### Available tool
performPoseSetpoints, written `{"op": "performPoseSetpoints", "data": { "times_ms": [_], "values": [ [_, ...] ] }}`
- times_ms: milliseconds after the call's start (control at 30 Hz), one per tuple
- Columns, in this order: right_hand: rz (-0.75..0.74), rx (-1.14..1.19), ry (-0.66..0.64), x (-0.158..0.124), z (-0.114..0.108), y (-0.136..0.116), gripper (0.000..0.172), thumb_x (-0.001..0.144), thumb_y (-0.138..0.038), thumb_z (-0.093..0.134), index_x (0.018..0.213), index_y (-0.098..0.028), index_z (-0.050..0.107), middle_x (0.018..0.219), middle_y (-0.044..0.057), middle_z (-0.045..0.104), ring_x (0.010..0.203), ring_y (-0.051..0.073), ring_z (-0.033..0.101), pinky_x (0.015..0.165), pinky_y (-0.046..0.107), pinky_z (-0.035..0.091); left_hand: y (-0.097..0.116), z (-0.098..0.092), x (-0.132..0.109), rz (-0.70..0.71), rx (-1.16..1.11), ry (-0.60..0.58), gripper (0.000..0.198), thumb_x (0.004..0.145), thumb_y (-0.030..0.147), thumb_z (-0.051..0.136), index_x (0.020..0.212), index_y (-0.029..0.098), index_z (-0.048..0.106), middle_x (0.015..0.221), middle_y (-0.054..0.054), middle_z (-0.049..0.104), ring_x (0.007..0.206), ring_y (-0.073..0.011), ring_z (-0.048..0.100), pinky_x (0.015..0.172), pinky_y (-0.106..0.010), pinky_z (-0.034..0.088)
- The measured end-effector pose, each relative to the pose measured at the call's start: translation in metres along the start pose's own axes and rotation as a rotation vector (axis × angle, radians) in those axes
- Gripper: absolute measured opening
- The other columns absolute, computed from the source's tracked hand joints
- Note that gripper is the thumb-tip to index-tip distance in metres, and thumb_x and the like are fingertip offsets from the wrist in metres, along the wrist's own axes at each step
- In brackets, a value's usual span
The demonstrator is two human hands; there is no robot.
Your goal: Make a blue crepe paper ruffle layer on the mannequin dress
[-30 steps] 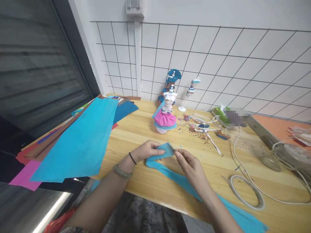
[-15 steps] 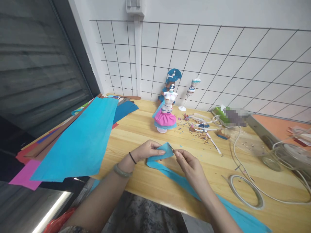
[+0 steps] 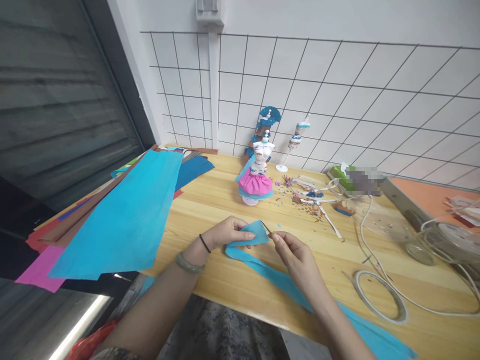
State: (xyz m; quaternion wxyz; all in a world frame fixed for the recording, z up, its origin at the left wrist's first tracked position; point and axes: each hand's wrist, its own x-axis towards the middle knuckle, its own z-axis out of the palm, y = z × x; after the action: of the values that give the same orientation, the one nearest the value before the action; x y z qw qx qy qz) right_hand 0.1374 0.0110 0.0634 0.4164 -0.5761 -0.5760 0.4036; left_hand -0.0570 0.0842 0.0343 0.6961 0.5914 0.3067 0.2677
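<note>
With our left hand [image 3: 232, 232] we pinch the folded end of a blue strip [image 3: 257, 233], thumb on top, grip closed on it. Our right hand [image 3: 294, 250] has its fingertips closed around a thin dark tool [image 3: 266, 228], which lies along the strip's edge. The strip's other end runs across the desk [image 3: 210, 200] beneath our right forearm. Just beyond our hands stands a small dress form [image 3: 261, 152] in a pink skirt [image 3: 256, 185]; blue sheets [image 3: 120, 220] lie left.
</note>
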Motion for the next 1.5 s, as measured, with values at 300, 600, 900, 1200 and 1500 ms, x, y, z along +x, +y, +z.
{"op": "performPoseSetpoints", "data": {
  "times_ms": [300,600,900,1200,1500],
  "values": [
    [0.022,0.034,-0.027,-0.001,0.000,0.000,0.052,0.078,-0.065,0.052,0.087,-0.015,0.065,0.054,-0.006,0.032,0.048,0.010,0.027,0.042,0.022,0.021,0.000,-0.001,0.000,-0.008,-0.002,-0.015,0.042,0.066,0.048,0.076,0.081,0.009,0.073,0.070,-0.006,0.071,0.063,-0.0123,0.064,0.061,-0.021,0.050],
    [0.037,0.042,-0.063,-0.001,0.002,-0.001,0.052,0.078,-0.064,0.053,0.091,-0.015,0.066,0.051,-0.007,0.027,0.046,0.009,0.023,0.040,0.023,0.017,-0.004,-0.001,0.001,-0.039,-0.010,-0.021,0.045,0.064,0.049,0.077,0.082,0.008,0.072,0.069,-0.007,0.071,0.058,-0.0129,0.063,0.057,-0.022,0.049],
    [0.130,0.119,-0.104,-0.003,-0.014,0.009,0.051,0.080,-0.065,0.051,0.081,-0.014,0.060,0.057,-0.007,0.030,0.048,0.007,0.026,0.044,0.022,0.019,-0.002,-0.002,0.000,-0.041,-0.005,0.000,0.044,0.068,0.048,0.075,0.086,0.009,0.072,0.077,-0.010,0.073,0.067,-0.0152,0.067,0.064,-0.024,0.053],
    [0.088,0.002,-0.222,-0.005,-0.016,-0.002,0.055,0.081,-0.066,0.049,0.087,-0.014,0.064,0.054,-0.007,0.029,0.048,0.009,0.027,0.043,0.021,0.023,0.000,0.001,-0.002,-0.086,-0.030,-0.064,0.046,0.063,0.051,0.077,0.084,0.010,0.073,0.078,-0.010,0.074,0.067,-0.0161,0.068,0.064,-0.024,0.053],
    [-0.061,-0.117,-0.205,-0.003,-0.017,-0.012,0.044,0.086,-0.054,0.049,0.095,-0.016,0.069,0.091,0.006,0.069,0.085,0.020,0.060,0.077,0.026,0.047,0.004,0.001,-0.002,-0.115,-0.032,-0.113,0.048,0.059,0.053,0.079,0.078,0.009,0.072,0.070,-0.006,0.072,0.062,-0.0135,0.065,0.062,-0.022,0.052]
  ]
}}
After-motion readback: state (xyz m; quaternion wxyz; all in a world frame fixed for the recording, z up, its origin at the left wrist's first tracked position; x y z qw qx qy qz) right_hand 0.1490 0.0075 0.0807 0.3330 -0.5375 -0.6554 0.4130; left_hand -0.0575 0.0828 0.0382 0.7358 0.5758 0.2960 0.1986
